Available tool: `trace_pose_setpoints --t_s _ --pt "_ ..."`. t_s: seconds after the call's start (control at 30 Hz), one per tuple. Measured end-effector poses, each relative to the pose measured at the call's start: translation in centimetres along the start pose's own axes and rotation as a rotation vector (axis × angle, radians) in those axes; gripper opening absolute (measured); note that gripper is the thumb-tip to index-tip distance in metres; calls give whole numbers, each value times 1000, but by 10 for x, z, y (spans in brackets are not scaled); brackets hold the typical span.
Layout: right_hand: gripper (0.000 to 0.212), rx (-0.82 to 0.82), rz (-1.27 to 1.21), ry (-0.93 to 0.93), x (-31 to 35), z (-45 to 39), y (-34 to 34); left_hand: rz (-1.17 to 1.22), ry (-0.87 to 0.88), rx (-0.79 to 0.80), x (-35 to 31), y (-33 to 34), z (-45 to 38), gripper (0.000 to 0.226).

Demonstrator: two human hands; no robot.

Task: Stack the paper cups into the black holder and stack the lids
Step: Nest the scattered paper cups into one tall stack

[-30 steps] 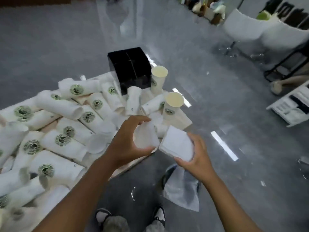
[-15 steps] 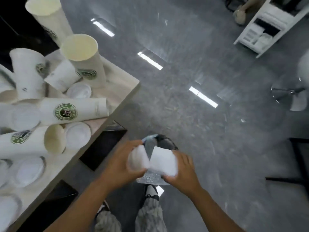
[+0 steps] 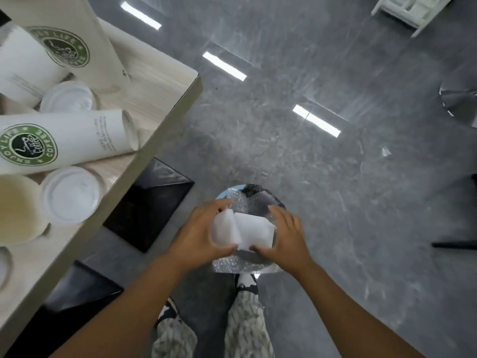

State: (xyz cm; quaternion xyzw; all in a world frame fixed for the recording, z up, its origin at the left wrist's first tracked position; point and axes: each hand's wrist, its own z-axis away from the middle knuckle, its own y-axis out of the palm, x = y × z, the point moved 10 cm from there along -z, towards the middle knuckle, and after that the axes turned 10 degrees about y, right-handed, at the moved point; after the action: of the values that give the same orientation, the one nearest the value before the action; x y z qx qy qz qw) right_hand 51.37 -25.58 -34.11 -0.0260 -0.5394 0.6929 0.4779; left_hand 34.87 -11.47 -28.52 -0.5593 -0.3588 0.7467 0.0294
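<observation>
Two big surfaces fill our view: the grey polished floor [image 3: 296, 156], streaked with bright reflections of ceiling lights, and the pale wooden table [image 3: 160, 81] that cuts in from the left. On the table we see paper cups with a green coffee logo; one long cup [image 3: 64, 140] lies on its side with its base toward the table's edge, another logo cup [image 3: 28, 65] lies tilted above it, and a plain cream cup [image 3: 15, 208] shows at the left edge. Two white lids [image 3: 71, 195] [image 3: 68, 98] rest flat among the cups, one just beside the cream cup, the other between the two logo cups. Below the table's edge sit dark glossy panels [image 3: 152, 210] on the floor. Near the bottom centre stands a round bin [image 3: 268, 200] lined with a dark bag, with bubble wrap [image 3: 237, 266] lying in it. Over the bin we hold two white foam pieces. Our left hand [image 3: 198, 236] curls around the rolled white foam piece [image 3: 225, 229], fingers and thumb gripping it. Our right hand [image 3: 286, 233] holds the flat white foam sheet [image 3: 255, 232], thumb under its near edge and fingers bent over its far side. The two pieces touch. Patterned trousers [image 3: 247, 321] show beneath our arms.
</observation>
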Motion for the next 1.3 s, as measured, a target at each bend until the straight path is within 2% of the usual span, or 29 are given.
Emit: trace_pose_setpoints --t_s 0.13,0.27,0.37,0.53,0.67,0.77,0.9,1.1,1.3 --pt "104 -30 -114 19 3 7 -18 -20 6 7 -5 3 -13 93" --pt "92 -107 -266 65 -4 17 -36 -27 28 -54 -15 4 -29 89" --pt "89 -136 -325 90 -7 25 -42 -39 36 -63 -22 11 -50 87" --pt "90 -127 -331 70 -10 24 -45 -22 35 9 -18 33 -88 87" --pt "91 -137 -328 52 -17 19 -50 -58 65 -24 -13 44 -105 83" --pt "89 -152 -335 43 -17 16 -50 -63 8 -50 -1 57 -105 79" --pt "86 -110 -338 61 -17 8 -39 -123 -79 43 19 72 -89 74" --pt "81 -49 -359 49 1 -4 -38 44 -77 -46 23 31 -66 68" --pt "70 -40 -411 -77 72 10 -85 81 -25 -208 -34 -52 -34 62"
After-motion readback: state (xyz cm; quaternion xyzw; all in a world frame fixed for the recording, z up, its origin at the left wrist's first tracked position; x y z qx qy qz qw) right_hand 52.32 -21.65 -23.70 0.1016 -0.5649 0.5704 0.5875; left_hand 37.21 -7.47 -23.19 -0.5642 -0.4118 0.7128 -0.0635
